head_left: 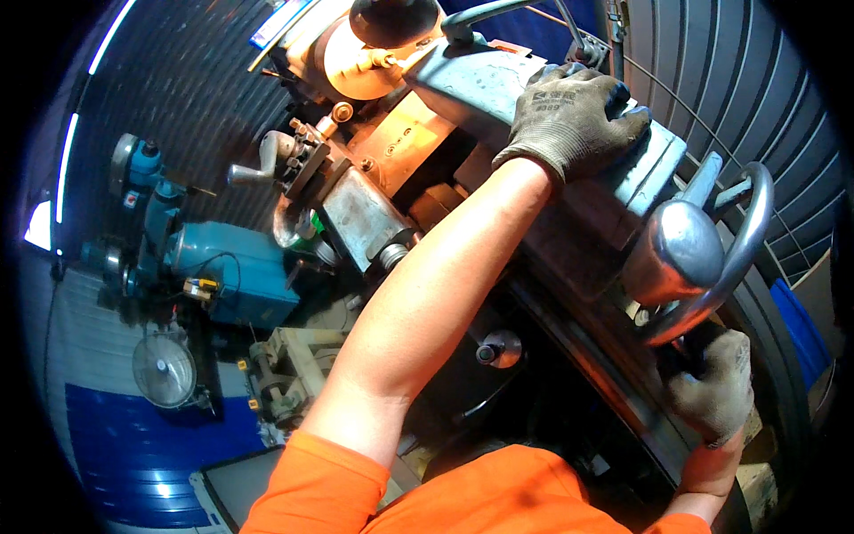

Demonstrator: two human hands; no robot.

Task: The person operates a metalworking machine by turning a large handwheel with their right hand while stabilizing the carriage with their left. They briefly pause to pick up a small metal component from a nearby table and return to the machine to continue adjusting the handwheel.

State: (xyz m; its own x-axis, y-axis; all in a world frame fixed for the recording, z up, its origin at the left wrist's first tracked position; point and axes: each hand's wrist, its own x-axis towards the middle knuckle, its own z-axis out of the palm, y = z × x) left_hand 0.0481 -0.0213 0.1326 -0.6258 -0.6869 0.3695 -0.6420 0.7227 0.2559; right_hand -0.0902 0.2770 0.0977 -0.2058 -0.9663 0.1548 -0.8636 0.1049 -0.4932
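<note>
My left hand (574,120), in a grey work glove, lies on top of the lathe's pale blue-green tailstock (480,76). Its fingers are spread over the far edge, with the tips partly hidden. Low on the right, my gloved right hand (712,383) is closed around the lower part of the tailstock's shiny handwheel (756,222). The wheel surrounds a rounded metal hub (685,240). Beyond my left forearm stands the tool post (307,165), beside a lamp-lit chuck (356,62).
A dark lamp shade (396,18) hangs over the chuck. The lathe bed (578,347) runs diagonally below the tailstock. Farther left are a blue-green machine (231,267) and a round fan (165,369). A corrugated wall (738,80) rises at the right.
</note>
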